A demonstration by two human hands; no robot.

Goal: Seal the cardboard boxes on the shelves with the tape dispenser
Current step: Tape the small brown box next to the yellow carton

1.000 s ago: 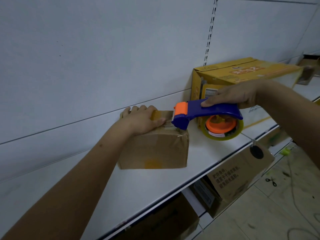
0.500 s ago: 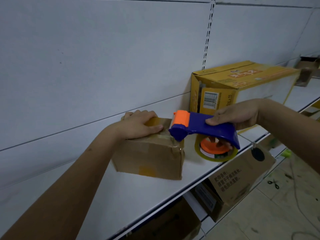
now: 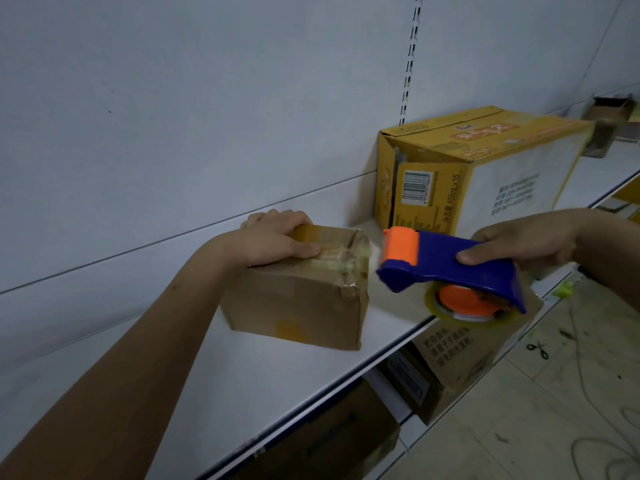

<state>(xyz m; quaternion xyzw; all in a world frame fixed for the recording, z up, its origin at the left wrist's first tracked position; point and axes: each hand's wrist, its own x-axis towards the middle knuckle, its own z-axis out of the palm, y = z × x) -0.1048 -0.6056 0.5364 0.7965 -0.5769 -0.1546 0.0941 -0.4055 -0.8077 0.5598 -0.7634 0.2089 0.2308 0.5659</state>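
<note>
A small brown cardboard box (image 3: 298, 299) sits on the white shelf (image 3: 242, 382), with clear tape along its top and down its right end. My left hand (image 3: 273, 242) lies on the box's top, fingers curled over its far edge and thumb on the tape. My right hand (image 3: 512, 242) grips the handle of the blue and orange tape dispenser (image 3: 450, 268), which hangs just right of the box, a small gap between them. Its roll of clear tape (image 3: 467, 308) shows underneath.
A large yellow carton (image 3: 485, 174) stands on the shelf behind the dispenser. Another brown box (image 3: 606, 123) sits far right. Below the shelf are several cardboard boxes (image 3: 457, 358). Scissors (image 3: 538, 349) and a cord lie on the floor.
The dispenser has come off the box's right end and moved right and slightly down, leaving tape over the edge. My left hand has stayed on the box's top.
</note>
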